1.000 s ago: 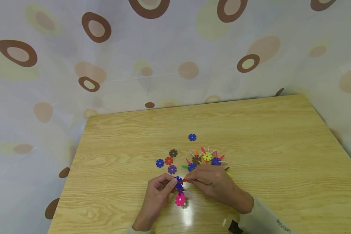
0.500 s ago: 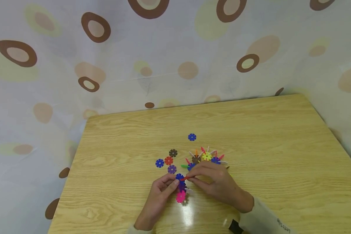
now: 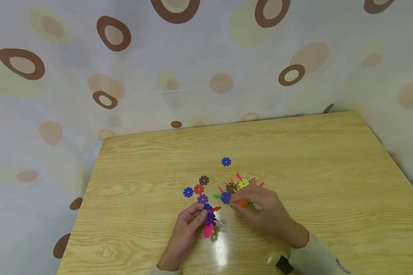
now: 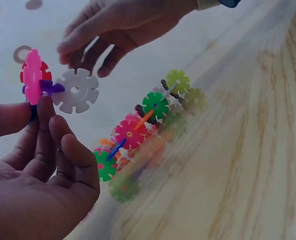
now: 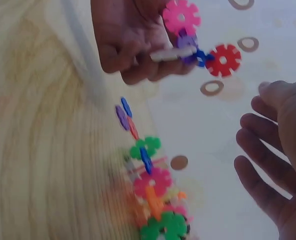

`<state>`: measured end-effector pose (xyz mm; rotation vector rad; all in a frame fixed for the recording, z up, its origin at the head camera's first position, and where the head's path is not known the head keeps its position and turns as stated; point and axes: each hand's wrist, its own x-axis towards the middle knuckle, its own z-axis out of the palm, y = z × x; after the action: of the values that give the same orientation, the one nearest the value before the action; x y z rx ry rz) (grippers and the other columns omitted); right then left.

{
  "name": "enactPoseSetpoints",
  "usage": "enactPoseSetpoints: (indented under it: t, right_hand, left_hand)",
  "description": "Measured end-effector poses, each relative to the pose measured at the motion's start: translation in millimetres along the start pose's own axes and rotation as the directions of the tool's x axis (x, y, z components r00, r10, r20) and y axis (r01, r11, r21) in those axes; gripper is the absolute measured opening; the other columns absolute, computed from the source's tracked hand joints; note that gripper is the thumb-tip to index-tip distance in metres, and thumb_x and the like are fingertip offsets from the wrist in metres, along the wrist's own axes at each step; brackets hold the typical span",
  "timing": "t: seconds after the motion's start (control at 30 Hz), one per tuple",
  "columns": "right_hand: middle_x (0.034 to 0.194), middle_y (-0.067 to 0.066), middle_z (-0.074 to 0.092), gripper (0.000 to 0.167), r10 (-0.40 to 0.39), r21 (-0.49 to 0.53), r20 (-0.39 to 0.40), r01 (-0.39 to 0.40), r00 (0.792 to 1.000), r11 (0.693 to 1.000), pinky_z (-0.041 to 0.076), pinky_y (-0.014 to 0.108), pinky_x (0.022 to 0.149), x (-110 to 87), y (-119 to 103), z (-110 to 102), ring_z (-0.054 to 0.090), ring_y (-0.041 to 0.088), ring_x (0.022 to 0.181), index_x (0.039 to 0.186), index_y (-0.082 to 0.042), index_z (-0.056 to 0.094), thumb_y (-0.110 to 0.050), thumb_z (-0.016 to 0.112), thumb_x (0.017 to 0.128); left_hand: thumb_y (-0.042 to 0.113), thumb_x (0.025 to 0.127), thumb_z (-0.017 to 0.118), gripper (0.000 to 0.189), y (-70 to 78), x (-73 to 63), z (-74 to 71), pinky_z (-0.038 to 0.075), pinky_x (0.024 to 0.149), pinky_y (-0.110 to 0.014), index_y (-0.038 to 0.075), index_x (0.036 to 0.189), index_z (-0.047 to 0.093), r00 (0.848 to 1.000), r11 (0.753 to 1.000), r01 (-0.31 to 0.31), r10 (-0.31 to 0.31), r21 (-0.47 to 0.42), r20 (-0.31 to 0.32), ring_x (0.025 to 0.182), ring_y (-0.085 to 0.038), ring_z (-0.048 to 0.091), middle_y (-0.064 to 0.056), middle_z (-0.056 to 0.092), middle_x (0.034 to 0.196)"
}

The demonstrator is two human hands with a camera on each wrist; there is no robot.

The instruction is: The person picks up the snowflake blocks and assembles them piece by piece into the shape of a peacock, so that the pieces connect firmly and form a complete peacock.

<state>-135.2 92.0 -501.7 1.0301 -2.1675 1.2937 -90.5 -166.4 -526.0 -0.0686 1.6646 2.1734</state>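
My left hand [image 3: 184,233] pinches a small cluster of interlocking snowflake discs between thumb and fingers, just above the table. In the cluster a blue disc [image 3: 207,206], a red disc [image 3: 215,209], a purple disc [image 4: 50,87], a pink disc [image 4: 33,75] and a white disc [image 4: 77,91] are slotted together at angles. The red disc juts out on the right. My right hand [image 3: 266,210] is apart from the cluster, its fingers loosely bent and holding nothing in the right wrist view. In the head view it hovers over a larger disc assembly [image 3: 231,187], partly covering it.
Loose discs lie on the wooden table [image 3: 141,183] beyond the left hand: brown [image 3: 204,180], red [image 3: 199,189], blue [image 3: 188,192] and purple [image 3: 202,199]. Farther back is another blue disc [image 3: 226,161]. A patterned cloth [image 3: 192,57] hangs behind the table.
My right hand has let go of the red disc and drawn back to the right. The red disc stays on the blue one, and the left hand tilts the cluster slightly left.
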Motion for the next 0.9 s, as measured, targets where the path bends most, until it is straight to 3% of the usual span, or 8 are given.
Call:
enactPoseSetpoints:
  t: [0.2,0.33,0.4,0.47,0.57,0.67,0.77,0.9]
  right_hand:
    - [0.108,0.003,0.080,0.026,0.190,-0.101,-0.014,-0.191,0.982,0.976,0.061,0.014,0.085,-10.2,11,-21,0.075,0.017,0.097,0.106,-0.008,0.080,0.006,0.087,0.085]
    - [0.118,0.005,0.078,0.030,0.266,-0.210,-0.019,-0.264,0.964,0.941,0.054,0.010,0.097,-18.3,18,-29,0.071,0.022,0.110,0.113,-0.006,0.078,0.005,0.087,0.086]
    - [0.124,0.005,0.076,0.033,0.323,-0.246,0.000,-0.313,0.946,0.917,0.054,0.016,0.102,-21.3,21,-32,0.069,0.024,0.117,0.119,-0.007,0.078,0.002,0.086,0.088]
    - [0.128,0.006,0.074,0.035,0.395,-0.254,0.038,-0.374,0.918,0.892,0.057,0.029,0.101,-23.3,23,-35,0.067,0.025,0.121,0.125,-0.009,0.076,0.000,0.084,0.092]
    - [0.134,0.008,0.070,0.037,0.507,-0.255,0.107,-0.469,0.855,0.846,0.059,0.051,0.101,-24.4,25,-38,0.065,0.029,0.125,0.133,-0.011,0.073,-0.006,0.081,0.097]
    - [0.137,0.014,0.068,0.040,0.588,-0.255,0.158,-0.543,0.793,0.800,0.057,0.062,0.104,-24.4,27,-42,0.065,0.035,0.126,0.139,-0.009,0.069,-0.013,0.078,0.101]
    - [0.134,0.016,0.069,0.053,0.648,-0.264,0.194,-0.597,0.736,0.757,0.059,0.058,0.102,-22.2,29,-44,0.067,0.034,0.122,0.147,-0.005,0.061,-0.025,0.079,0.102]
    - [0.121,0.011,0.072,0.071,0.709,-0.223,0.232,-0.673,0.666,0.705,0.060,0.035,0.086,-16.6,33,-44,0.067,0.020,0.103,0.154,-0.001,0.052,-0.033,0.083,0.099]
  left_hand:
    - [0.013,0.108,0.064,0.007,-0.1,0.5,1.3,0.058,0.094,-0.019,0.019,0.109,0.068,0.999,1.000,-0.020,0.020,0.006,-0.043,0.097,-0.003,0.066,0.014,0.073,0.100]
    - [0.014,0.107,0.067,0.006,1.4,2.9,4.1,0.060,0.088,-0.020,0.008,0.109,0.067,0.993,0.997,-0.007,0.016,0.076,-0.119,0.091,-0.005,0.067,0.009,0.074,0.099]
    - [0.014,0.107,0.068,0.012,2.4,4.3,5.7,0.060,0.084,-0.020,0.003,0.109,0.066,0.988,0.994,-0.006,0.023,0.110,-0.150,0.087,-0.007,0.067,0.007,0.074,0.096]
    - [0.012,0.107,0.068,0.014,3.6,5.5,7.5,0.061,0.082,-0.021,-0.001,0.109,0.065,0.985,0.991,-0.005,0.029,0.136,-0.173,0.085,-0.008,0.068,0.005,0.075,0.095]
    - [0.009,0.106,0.068,0.015,5.3,7.2,10.5,0.061,0.080,-0.021,-0.005,0.109,0.064,0.983,0.988,-0.030,0.056,0.149,-0.173,0.084,-0.008,0.069,0.004,0.075,0.094]
    - [0.009,0.105,0.068,0.017,6.5,9.1,13.2,0.061,0.080,-0.021,-0.007,0.110,0.064,0.985,0.987,-0.052,0.076,0.149,-0.158,0.085,-0.008,0.069,0.005,0.074,0.094]
    - [0.010,0.106,0.068,0.019,6.2,11.4,15.0,0.061,0.079,-0.020,-0.007,0.110,0.063,0.985,0.987,-0.060,0.082,0.147,-0.152,0.084,-0.008,0.069,0.005,0.074,0.093]
    - [0.007,0.105,0.068,0.018,3.3,15.0,17.7,0.060,0.077,-0.019,-0.009,0.110,0.063,0.985,0.988,-0.054,0.077,0.145,-0.155,0.082,-0.007,0.068,0.005,0.075,0.091]
